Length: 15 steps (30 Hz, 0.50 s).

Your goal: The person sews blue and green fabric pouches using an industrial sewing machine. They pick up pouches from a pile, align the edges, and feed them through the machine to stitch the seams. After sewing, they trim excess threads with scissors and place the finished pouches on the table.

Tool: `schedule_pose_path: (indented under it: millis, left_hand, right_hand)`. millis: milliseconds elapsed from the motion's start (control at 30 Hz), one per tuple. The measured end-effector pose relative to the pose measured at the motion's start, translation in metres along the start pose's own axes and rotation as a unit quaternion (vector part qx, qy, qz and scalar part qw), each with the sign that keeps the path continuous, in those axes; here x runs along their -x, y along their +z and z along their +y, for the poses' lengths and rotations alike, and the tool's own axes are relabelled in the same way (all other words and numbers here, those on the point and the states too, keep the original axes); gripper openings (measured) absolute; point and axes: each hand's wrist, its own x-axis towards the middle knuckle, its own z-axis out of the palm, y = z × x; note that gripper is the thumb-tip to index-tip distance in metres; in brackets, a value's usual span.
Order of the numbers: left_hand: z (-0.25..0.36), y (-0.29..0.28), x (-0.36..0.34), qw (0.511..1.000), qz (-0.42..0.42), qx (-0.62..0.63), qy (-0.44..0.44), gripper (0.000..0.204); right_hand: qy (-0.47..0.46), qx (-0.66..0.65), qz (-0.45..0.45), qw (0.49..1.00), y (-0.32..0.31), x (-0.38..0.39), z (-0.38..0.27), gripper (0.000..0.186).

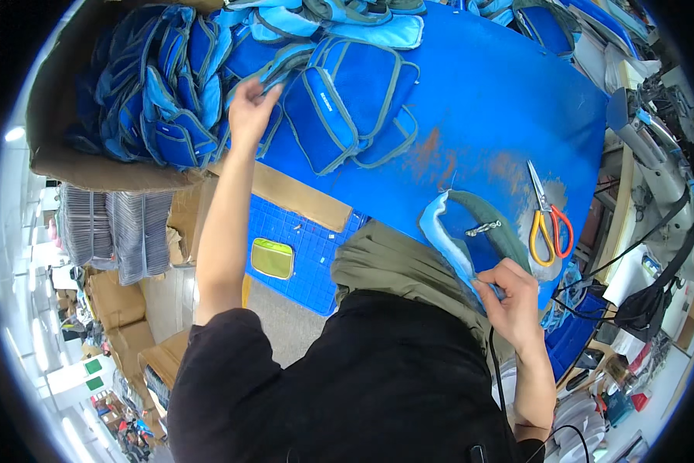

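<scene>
Near the top, my left hand [254, 104] has its fingers curled on a blue, grey-edged fabric piece [281, 62] among other pieces. Beside it lie flat blue pouch-like panels [324, 123] with grey binding. At the right, my right hand [509, 297] pinches a looped strap piece [452, 235], light blue on one side and grey-green on the other, resting on the blue tabletop [486, 100]. A small metal fitting [483, 228] shows inside the loop. Scissors [547, 231] with yellow and red handles lie just right of the loop.
A cardboard box [115, 174] heaped with blue pieces [154, 85] stands upper left. Tied stacks of flat sheets [135, 231] sit below it. A machine [644, 147] with cables borders the table's right. A yellow-green rimmed item [272, 257] lies on a blue grid surface [316, 270] below the front edge.
</scene>
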Motion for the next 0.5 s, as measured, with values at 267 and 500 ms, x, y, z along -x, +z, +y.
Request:
schedule_pose_path:
  millis: [267, 500]
  left_hand:
    - [0.024, 0.044, 0.111, 0.966, -0.070, 0.125, -0.214, 0.109]
    - [0.041, 0.062, 0.097, 0.960, -0.015, 0.117, -0.255, 0.117]
  right_hand:
    - [0.004, 0.012, -0.011, 1.000, 0.000, 0.001, -0.004, 0.010]
    - [-0.042, -0.025, -0.008, 0.999, 0.024, -0.001, -0.017, 0.011]
